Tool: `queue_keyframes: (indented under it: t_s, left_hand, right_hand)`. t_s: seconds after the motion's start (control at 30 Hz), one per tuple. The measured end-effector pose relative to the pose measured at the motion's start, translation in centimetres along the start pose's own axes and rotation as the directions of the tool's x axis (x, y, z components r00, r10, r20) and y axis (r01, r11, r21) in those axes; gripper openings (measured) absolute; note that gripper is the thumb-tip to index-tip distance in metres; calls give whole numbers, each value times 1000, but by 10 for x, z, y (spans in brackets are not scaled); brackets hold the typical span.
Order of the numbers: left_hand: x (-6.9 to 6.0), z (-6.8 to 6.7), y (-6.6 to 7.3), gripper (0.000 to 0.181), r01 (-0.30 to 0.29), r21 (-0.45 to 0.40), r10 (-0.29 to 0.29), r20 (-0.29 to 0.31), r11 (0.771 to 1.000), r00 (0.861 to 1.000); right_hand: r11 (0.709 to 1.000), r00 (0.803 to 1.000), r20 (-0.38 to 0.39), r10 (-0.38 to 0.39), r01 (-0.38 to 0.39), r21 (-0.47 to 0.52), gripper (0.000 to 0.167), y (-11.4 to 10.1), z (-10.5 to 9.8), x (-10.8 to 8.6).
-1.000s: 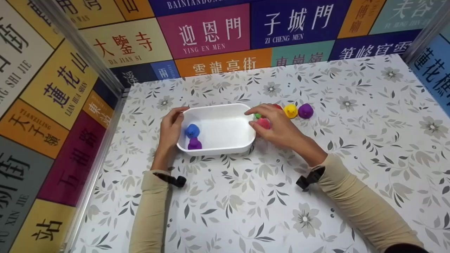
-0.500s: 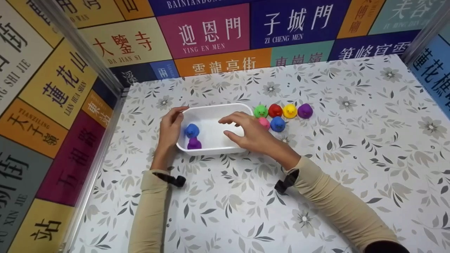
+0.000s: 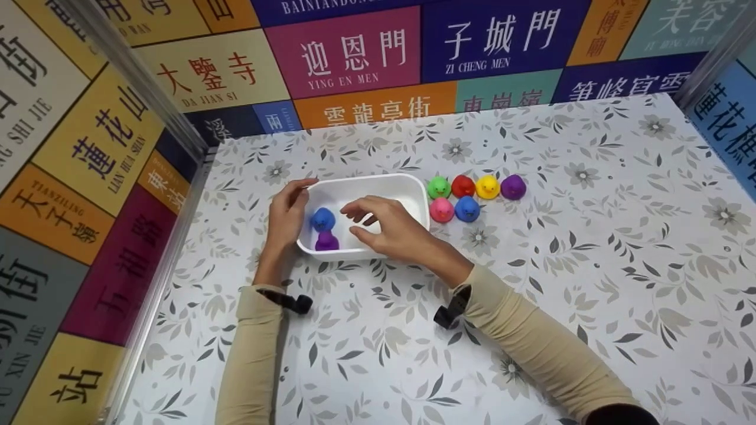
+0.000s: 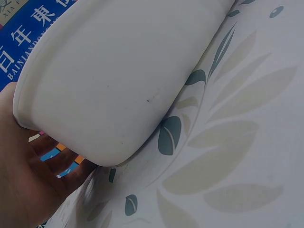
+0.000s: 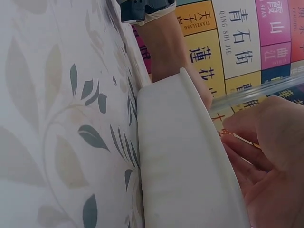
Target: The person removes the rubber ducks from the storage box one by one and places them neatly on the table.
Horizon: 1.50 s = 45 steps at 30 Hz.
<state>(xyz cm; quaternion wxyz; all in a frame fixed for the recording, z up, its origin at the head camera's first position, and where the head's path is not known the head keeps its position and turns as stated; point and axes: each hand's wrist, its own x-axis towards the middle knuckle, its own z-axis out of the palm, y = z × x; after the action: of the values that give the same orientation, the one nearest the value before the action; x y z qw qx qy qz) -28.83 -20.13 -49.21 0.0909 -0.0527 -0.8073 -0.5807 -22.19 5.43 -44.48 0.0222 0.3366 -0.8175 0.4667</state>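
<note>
Two hands at a white tub. The left hand (image 3: 286,215) grips the tub's (image 3: 354,255) left end, its fingers bent against the outer wall. The right hand (image 3: 396,230) reaches over the near rim, palm down, its fingers loosely bent and the thumb apart from them. Inside, a blue duck (image 3: 322,219) and a purple duck (image 3: 326,241) sit by the left wall, with open floor between them and the right fingertips. Just beyond the right rim stand a green duck (image 3: 439,187), a red duck (image 3: 463,186), a yellow duck (image 3: 488,187) and a second purple duck (image 3: 513,186) in the far row; a pink duck (image 3: 442,209) and a second blue duck (image 3: 467,209) form the near row. The floral table (image 3: 567,283) offers room rightward and nearward; its far edge meets a back wall (image 3: 354,53) reading "YING EN MEN", "ZI CHENG MEN" and "DA JIAN SI" (Latin letters under larger Chinese characters). The left wall (image 3: 53,212) shows "LIAN HUA SHAN" and "TIANZILING".
</note>
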Motion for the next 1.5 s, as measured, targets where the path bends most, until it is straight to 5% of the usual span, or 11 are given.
queue_keyframes:
  t_s: [0.57,1.5]
  left_hand:
    - [-2,0,5,33,23,10,-23,-9,1000,1000]
    - [-1,0,1,30,-11,-26,11,0,1000,1000]
  right_hand:
    - [989,989,33,143,-142,-41,40,-2,22,21]
    - [973,968,142,208,-190,-132,34,1,37,43]
